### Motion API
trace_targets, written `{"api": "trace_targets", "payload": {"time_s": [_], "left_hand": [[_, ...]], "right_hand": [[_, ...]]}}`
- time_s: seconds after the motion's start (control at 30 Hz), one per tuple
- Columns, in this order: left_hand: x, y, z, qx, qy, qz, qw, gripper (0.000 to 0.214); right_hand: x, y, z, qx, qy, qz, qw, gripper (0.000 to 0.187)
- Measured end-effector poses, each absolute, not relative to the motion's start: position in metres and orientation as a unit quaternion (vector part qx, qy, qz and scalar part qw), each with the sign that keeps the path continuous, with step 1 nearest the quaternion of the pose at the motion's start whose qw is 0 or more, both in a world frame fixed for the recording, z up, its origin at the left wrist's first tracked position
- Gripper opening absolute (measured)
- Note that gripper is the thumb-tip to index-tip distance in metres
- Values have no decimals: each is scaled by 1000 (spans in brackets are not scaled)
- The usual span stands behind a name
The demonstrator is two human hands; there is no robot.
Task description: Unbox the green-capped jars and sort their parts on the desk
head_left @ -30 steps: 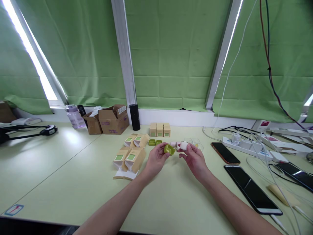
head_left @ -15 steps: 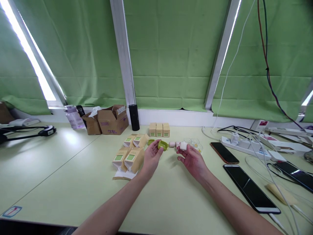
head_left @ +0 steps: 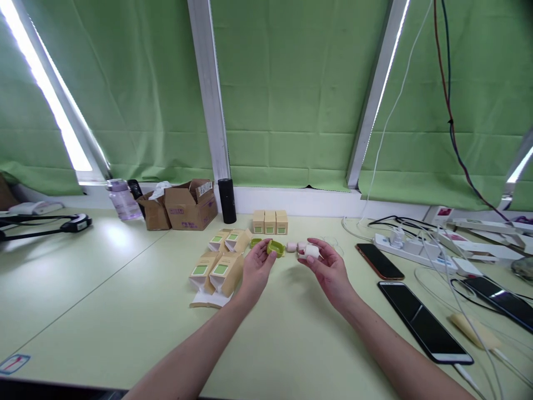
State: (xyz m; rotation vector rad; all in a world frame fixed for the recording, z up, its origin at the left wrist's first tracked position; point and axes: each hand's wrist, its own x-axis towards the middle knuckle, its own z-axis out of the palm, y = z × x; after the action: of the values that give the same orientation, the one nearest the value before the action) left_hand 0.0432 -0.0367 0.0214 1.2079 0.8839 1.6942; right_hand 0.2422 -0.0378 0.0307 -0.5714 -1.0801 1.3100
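Note:
My left hand point(head_left: 255, 270) reaches forward over the pale green table point(head_left: 125, 311), its fingertips on a small olive-green case point(head_left: 275, 247) that rests on the table next to another green piece point(head_left: 255, 242). My right hand point(head_left: 328, 270) is raised a little to the right, thumb and fingers pinched on a small white case point(head_left: 312, 251). Two small pinkish-white pieces point(head_left: 291, 246) lie on the table between the hands. Several tan cartons with green labels point(head_left: 220, 266) lie just left of my left hand. Three more cartons point(head_left: 270, 221) stand upright in a row behind.
Brown cardboard boxes point(head_left: 189, 204), a black cylinder point(head_left: 226, 200) and a clear bottle point(head_left: 121, 199) stand at the back left. Phones point(head_left: 423, 321) point(head_left: 379, 260), a power strip point(head_left: 412, 244) and tangled cables crowd the right side. A dark headset point(head_left: 66, 224) lies far left.
My left hand has carried the olive-green case forward and down to the table beside the other green piece. My right hand has shifted slightly, still pinching the white case.

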Motion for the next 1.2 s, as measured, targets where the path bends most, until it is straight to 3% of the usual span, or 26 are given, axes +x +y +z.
{"api": "trace_targets", "payload": {"time_s": [0.17, 0.4, 0.57, 0.9, 1.2], "left_hand": [[43, -35, 20, 479, 357, 687, 415, 56], [42, -32, 15, 482, 362, 698, 387, 55], [42, -31, 15, 479, 365, 705, 374, 53], [43, -35, 18, 476, 360, 709, 376, 52], [44, -34, 17, 473, 363, 710, 374, 51]], "right_hand": [[243, -33, 26, -317, -530, 455, 641, 58], [245, -29, 26, -398, -643, 260, 601, 34], [245, -7, 24, -398, -733, 115, 539, 31], [226, 29, 1, -415, -825, -58, 378, 42], [224, 30, -13, -428, -812, -84, 387, 37]]}}
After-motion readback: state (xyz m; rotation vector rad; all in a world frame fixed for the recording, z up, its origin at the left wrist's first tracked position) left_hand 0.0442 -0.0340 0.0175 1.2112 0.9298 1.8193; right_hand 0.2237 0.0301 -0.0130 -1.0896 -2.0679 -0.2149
